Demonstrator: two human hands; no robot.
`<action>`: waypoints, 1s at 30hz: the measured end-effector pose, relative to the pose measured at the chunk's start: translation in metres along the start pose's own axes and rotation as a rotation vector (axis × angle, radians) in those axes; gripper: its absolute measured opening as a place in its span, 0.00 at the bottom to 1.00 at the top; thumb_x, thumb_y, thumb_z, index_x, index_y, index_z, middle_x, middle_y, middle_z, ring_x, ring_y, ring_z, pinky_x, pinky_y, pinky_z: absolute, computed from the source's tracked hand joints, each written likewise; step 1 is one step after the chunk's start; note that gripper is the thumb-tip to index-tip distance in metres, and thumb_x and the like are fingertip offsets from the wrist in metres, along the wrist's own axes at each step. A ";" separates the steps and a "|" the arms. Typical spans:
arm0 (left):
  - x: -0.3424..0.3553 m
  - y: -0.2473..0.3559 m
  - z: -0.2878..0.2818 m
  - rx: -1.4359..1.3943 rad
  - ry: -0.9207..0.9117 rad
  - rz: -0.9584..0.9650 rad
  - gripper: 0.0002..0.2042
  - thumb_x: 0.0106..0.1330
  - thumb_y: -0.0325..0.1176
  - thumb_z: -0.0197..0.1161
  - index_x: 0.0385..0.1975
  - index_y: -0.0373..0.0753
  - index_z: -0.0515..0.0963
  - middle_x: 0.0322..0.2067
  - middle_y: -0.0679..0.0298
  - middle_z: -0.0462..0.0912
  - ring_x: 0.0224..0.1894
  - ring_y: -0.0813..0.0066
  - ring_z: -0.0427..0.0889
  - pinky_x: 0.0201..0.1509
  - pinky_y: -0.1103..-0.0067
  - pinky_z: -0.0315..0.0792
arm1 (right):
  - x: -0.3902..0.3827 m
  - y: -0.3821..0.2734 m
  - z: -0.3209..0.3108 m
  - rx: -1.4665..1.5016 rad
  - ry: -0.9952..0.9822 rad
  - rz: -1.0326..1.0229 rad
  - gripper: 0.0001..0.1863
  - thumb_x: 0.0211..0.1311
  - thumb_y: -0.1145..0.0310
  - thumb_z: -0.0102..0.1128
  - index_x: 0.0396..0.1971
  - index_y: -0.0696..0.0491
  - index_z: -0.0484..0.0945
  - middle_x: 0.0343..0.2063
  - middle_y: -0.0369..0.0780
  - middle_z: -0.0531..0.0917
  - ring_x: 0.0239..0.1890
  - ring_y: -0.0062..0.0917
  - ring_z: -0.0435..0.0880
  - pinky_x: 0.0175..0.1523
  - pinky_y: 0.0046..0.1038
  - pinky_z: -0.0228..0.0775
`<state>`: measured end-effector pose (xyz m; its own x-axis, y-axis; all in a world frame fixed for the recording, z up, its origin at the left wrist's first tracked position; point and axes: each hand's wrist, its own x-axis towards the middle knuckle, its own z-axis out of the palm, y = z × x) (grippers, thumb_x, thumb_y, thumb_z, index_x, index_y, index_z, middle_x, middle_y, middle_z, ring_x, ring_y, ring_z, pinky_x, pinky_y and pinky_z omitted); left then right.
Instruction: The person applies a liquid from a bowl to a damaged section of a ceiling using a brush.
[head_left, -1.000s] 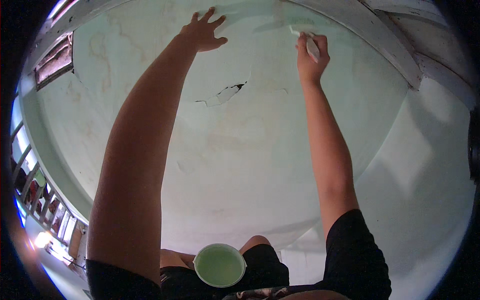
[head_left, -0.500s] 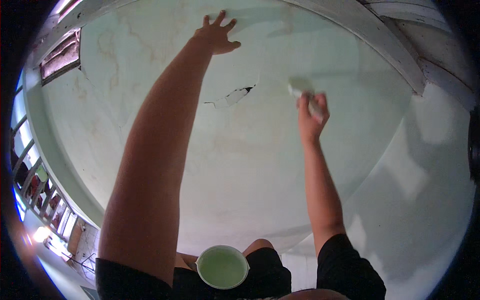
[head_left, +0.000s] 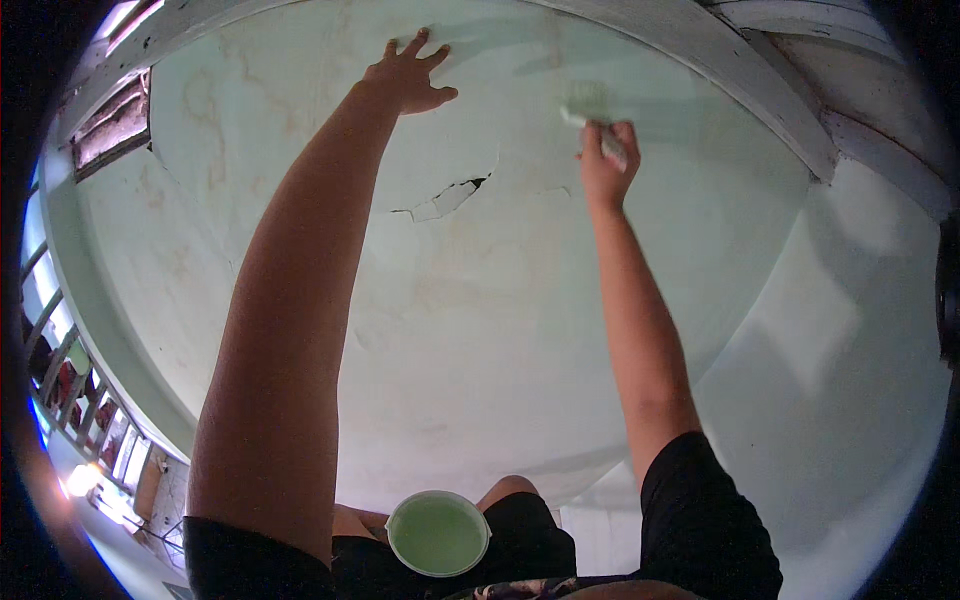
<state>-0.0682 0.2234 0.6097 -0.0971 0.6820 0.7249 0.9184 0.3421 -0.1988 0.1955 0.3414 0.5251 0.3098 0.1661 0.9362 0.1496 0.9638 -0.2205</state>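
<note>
My left hand lies against the pale green wall with its fingers spread, holding nothing. The handle of a paintbrush is closed in my right hand. Its bristles are pressed to the wall's upper right part, leaving a slightly darker patch, and look blurred by motion. Between my arms, below hand height, the wall has a jagged crack with a small dark hole at its upper end. A round white bucket with pale green paint stands low down, by my legs.
A grey-white beam curves along the top right, meeting a white side wall. At upper left is a small opening. Beyond the wall's left edge are a railing and a bright lamp. Brownish stains mark the upper left wall.
My right hand has moved the brush upward along the wall. The view has shifted slightly, and my left hand stays spread on the wall.
</note>
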 end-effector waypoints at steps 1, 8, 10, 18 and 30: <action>-0.001 0.000 0.001 0.003 -0.006 -0.001 0.38 0.60 0.67 0.46 0.69 0.63 0.45 0.71 0.65 0.37 0.69 0.43 0.44 0.68 0.55 0.56 | -0.018 -0.007 -0.009 0.002 -0.002 0.006 0.11 0.53 0.69 0.64 0.24 0.55 0.69 0.21 0.40 0.77 0.25 0.28 0.76 0.34 0.27 0.70; 0.007 -0.007 0.016 0.071 0.076 -0.023 0.40 0.58 0.69 0.49 0.69 0.63 0.46 0.71 0.64 0.38 0.70 0.46 0.44 0.70 0.56 0.50 | 0.028 -0.058 0.001 0.170 -0.028 0.078 0.10 0.54 0.68 0.64 0.27 0.55 0.71 0.20 0.40 0.78 0.23 0.30 0.79 0.32 0.29 0.71; 0.006 -0.002 0.005 -0.041 -0.003 0.016 0.40 0.59 0.65 0.51 0.69 0.59 0.45 0.71 0.62 0.35 0.71 0.48 0.41 0.70 0.55 0.49 | 0.059 -0.029 0.013 0.009 0.044 -0.187 0.11 0.53 0.66 0.65 0.27 0.54 0.72 0.21 0.41 0.80 0.24 0.34 0.81 0.32 0.30 0.73; -0.023 0.003 -0.030 -0.147 -0.148 -0.017 0.39 0.62 0.61 0.50 0.70 0.56 0.44 0.71 0.62 0.30 0.71 0.50 0.37 0.69 0.53 0.51 | -0.075 -0.008 -0.029 -0.221 -0.078 -0.164 0.10 0.54 0.71 0.63 0.21 0.56 0.70 0.20 0.37 0.77 0.22 0.18 0.77 0.28 0.24 0.70; -0.024 -0.001 -0.026 -0.149 -0.140 -0.034 0.39 0.62 0.61 0.51 0.70 0.56 0.44 0.71 0.62 0.31 0.72 0.51 0.37 0.70 0.54 0.48 | -0.081 -0.051 -0.049 0.089 -0.063 0.083 0.12 0.58 0.69 0.63 0.24 0.53 0.67 0.17 0.36 0.76 0.20 0.20 0.79 0.25 0.24 0.71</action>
<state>-0.0563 0.1896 0.6097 -0.1718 0.7586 0.6285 0.9593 0.2741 -0.0686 0.2090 0.2685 0.4470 0.2578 0.2565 0.9315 0.0410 0.9603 -0.2758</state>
